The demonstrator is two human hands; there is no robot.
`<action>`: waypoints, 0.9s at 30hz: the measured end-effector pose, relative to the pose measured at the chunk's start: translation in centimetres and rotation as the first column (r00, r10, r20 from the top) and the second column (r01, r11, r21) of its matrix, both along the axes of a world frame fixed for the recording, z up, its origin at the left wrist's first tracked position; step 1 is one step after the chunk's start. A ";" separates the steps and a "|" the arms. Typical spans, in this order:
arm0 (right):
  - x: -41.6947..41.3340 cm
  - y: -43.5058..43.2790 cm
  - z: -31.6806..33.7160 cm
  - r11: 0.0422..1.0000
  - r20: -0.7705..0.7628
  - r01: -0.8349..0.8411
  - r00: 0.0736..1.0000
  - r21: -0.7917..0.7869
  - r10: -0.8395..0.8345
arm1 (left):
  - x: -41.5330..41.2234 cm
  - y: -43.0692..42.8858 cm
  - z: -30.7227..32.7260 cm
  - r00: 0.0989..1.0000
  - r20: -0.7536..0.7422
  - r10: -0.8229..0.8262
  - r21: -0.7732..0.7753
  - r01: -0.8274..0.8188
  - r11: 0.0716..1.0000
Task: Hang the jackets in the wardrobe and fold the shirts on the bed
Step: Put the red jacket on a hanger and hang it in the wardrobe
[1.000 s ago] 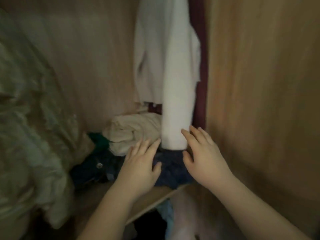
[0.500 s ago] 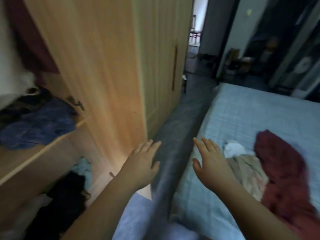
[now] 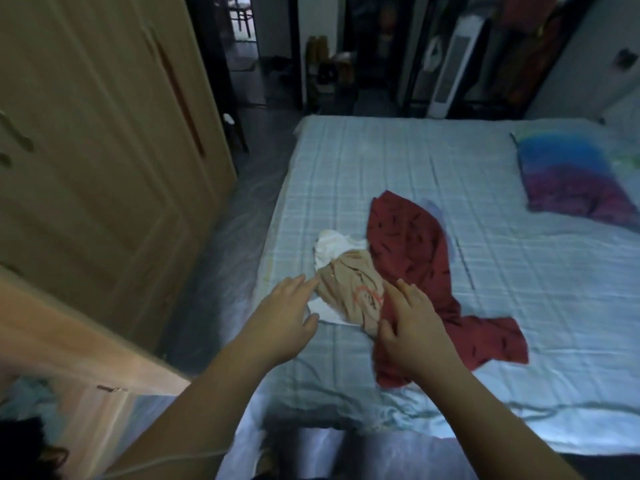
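A crumpled beige shirt lies on the bed, on top of a white garment. A dark red patterned shirt is spread out beside them to the right. My left hand hovers open, fingertips at the beige shirt's left edge. My right hand is open over the red shirt's lower part, fingers near the beige shirt. Neither hand holds anything. The wooden wardrobe stands to the left, its open door near my left arm.
A blue and purple pillow rests at the bed's right side. A narrow floor strip runs between wardrobe and bed. A white tower fan and a dark doorway are beyond the bed's far end.
My view swung from inside the wardrobe, past its open door, to the bed. Both empty hands moved with it and now reach over the shirts.
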State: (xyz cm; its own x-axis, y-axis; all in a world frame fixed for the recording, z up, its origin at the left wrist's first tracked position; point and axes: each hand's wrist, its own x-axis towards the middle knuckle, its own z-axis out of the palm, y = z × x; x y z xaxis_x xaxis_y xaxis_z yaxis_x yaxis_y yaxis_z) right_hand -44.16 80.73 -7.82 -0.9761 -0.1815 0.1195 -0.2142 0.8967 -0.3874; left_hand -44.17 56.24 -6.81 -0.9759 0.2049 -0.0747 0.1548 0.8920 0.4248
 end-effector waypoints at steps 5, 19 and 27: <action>-1.1 2.8 -1.8 0.988 0.107 0.143 0.985 -0.049 -0.137 | -3.6 3.0 -2.2 0.996 0.052 -0.067 0.051 0.065 0.997; -10.3 7.0 -7.9 0.962 0.322 0.239 0.907 0.132 -0.269 | -14.6 7.1 -10.8 0.940 0.299 -0.164 0.280 0.078 0.957; -15.8 8.3 -13.2 0.983 0.464 0.141 0.868 0.114 -0.178 | -17.9 8.5 -16.0 0.901 0.418 -0.112 0.333 -0.037 0.942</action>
